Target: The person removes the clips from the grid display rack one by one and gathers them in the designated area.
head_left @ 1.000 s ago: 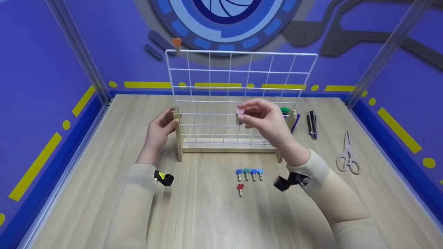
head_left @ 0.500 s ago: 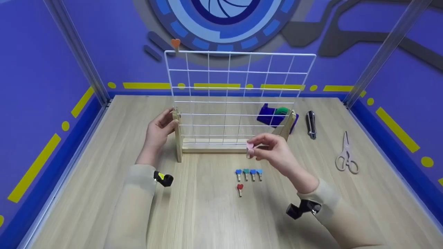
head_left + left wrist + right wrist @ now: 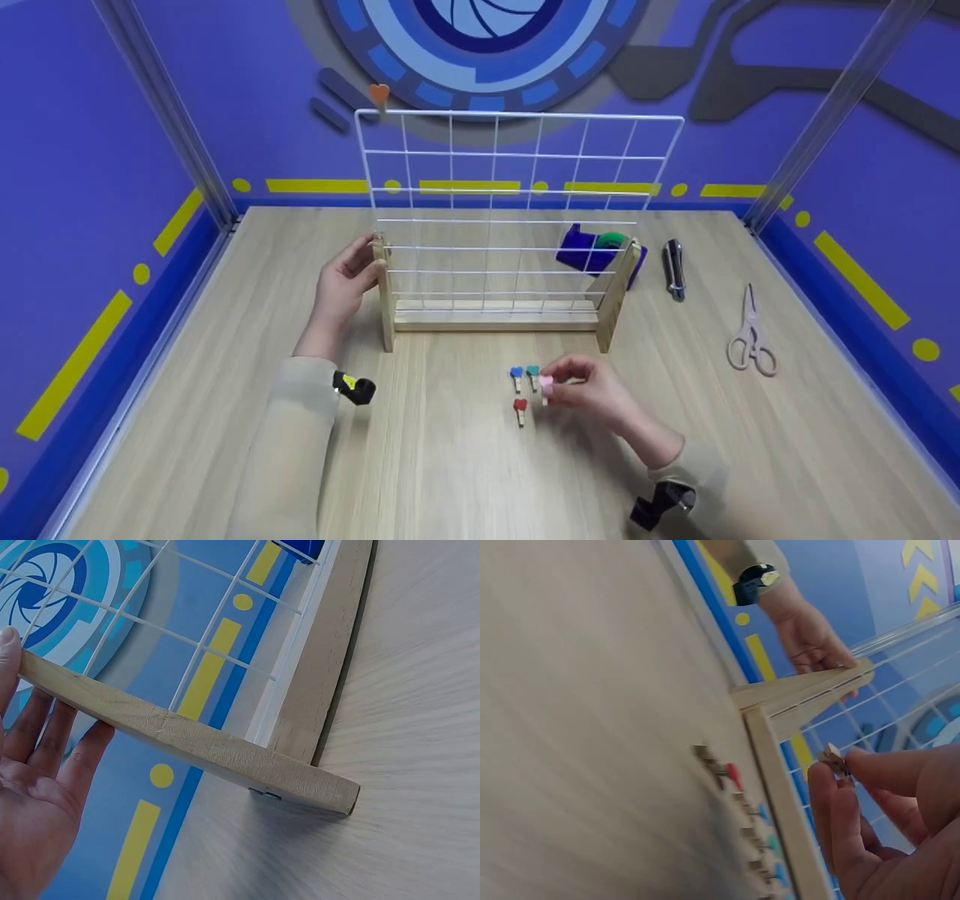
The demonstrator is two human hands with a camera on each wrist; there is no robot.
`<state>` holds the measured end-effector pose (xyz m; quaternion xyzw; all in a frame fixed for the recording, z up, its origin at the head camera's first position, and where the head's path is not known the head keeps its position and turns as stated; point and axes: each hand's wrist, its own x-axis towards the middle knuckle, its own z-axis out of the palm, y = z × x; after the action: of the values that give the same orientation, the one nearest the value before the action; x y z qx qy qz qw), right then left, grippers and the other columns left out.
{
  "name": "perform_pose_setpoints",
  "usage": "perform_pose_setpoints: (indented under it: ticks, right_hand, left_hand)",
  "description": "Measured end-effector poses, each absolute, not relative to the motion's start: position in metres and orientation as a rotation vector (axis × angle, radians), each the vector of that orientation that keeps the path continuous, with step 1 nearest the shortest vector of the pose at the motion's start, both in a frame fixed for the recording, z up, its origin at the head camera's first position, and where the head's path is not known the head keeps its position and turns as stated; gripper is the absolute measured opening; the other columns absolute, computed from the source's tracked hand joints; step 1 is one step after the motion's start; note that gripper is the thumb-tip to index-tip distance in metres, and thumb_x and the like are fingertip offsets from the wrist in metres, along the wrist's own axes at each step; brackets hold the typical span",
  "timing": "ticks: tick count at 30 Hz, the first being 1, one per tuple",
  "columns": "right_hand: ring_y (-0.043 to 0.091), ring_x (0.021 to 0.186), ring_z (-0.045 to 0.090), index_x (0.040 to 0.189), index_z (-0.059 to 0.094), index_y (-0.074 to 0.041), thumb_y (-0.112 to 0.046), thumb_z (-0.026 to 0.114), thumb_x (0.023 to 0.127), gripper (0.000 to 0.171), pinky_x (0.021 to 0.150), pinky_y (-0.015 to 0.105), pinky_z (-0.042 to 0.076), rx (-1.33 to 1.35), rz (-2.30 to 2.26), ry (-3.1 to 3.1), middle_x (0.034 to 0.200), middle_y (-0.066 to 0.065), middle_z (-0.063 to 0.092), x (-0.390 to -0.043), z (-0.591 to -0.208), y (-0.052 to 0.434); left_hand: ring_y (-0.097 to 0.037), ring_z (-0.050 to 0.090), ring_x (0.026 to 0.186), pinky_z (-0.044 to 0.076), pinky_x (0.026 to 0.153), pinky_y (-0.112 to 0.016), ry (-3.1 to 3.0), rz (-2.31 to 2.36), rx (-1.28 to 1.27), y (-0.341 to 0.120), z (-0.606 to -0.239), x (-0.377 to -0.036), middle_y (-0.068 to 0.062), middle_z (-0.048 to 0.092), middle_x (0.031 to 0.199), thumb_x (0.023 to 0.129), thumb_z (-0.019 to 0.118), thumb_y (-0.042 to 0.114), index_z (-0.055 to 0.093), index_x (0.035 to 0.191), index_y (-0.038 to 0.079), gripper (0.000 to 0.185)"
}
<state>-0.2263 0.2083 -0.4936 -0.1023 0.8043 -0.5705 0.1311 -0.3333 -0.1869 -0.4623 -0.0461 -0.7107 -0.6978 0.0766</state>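
In the head view my left hand [image 3: 339,292] grips the left wooden post [image 3: 386,304] of a stand that holds a white wire grid [image 3: 450,154]. The left wrist view has the thumb on one side of that post and fingers on the other. My right hand [image 3: 604,397] pinches a small clothespin with a pink heart [image 3: 546,384], low over the table's middle. Close beside it lie clothespins with a blue heart [image 3: 517,377], a green heart [image 3: 533,377] and a red heart [image 3: 520,411]. Others of the row are hidden behind the right hand in the head view.
A clothespin with an orange heart [image 3: 379,96] is clipped to the grid's top left. Behind the grid's right end sits a blue tape dispenser [image 3: 577,253]. Pale scissors [image 3: 752,345] and a dark, silvery slim tool [image 3: 675,271] lie at the right.
My right hand has come down and toward me from in front of the grid to the clothespin row, still pinching the pink one. The left hand stays on the post.
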Motion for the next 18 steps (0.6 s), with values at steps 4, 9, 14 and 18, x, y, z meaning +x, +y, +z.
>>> perform_pose_setpoints:
  ticks: [4, 9, 14, 18]
  right_hand:
    - [0.015, 0.082, 0.064, 0.105, 0.073, 0.001, -0.006, 0.081, 0.086, 0.021, 0.063, 0.022, 0.057, -0.227, -1.596, 2.384, 0.091, 0.005, 0.07, -0.22, -0.507, 0.205]
    - [0.013, 0.071, 0.069, 0.104, 0.073, 0.001, -0.006, 0.079, 0.089, 0.018, 0.059, 0.024, 0.056, -0.212, -1.579, 2.339, 0.088, 0.006, 0.071, -0.218, -0.518, 0.201]
    - [0.013, 0.067, 0.068, 0.105, 0.072, 0.003, -0.002, 0.077, 0.089, 0.017, 0.058, 0.022, 0.057, -0.244, -1.579, 2.318, 0.084, 0.007, 0.07, -0.217, -0.524, 0.199]
    - [0.013, 0.063, 0.067, 0.105, 0.071, 0.003, 0.001, 0.075, 0.09, 0.016, 0.057, 0.023, 0.058, -0.243, -1.575, 2.299, 0.082, 0.007, 0.069, -0.218, -0.525, 0.198]
  left_hand:
    - [-0.012, 0.061, 0.125, 0.057, 0.099, -0.023, -2.121, -2.096, -0.132, -0.186, -0.463, -0.334, -0.017, 0.056, 0.15, 0.101, 0.064, 0.008, 0.048, 0.154, 0.011, 0.056]
    - [-0.005, 0.063, 0.118, 0.057, 0.095, -0.02, -2.108, -2.095, -0.134, -0.186, -0.463, -0.334, -0.019, 0.057, 0.148, 0.1, 0.066, 0.009, 0.048, 0.153, 0.009, 0.056]
    - [-0.01, 0.062, 0.122, 0.058, 0.096, -0.021, -2.113, -2.09, -0.144, -0.186, -0.463, -0.334, -0.019, 0.057, 0.148, 0.1, 0.067, 0.011, 0.048, 0.153, 0.009, 0.057]
    - [-0.015, 0.06, 0.127, 0.057, 0.1, -0.025, -2.123, -2.094, -0.128, -0.187, -0.463, -0.333, -0.018, 0.056, 0.149, 0.1, 0.067, 0.012, 0.048, 0.153, 0.011, 0.057]
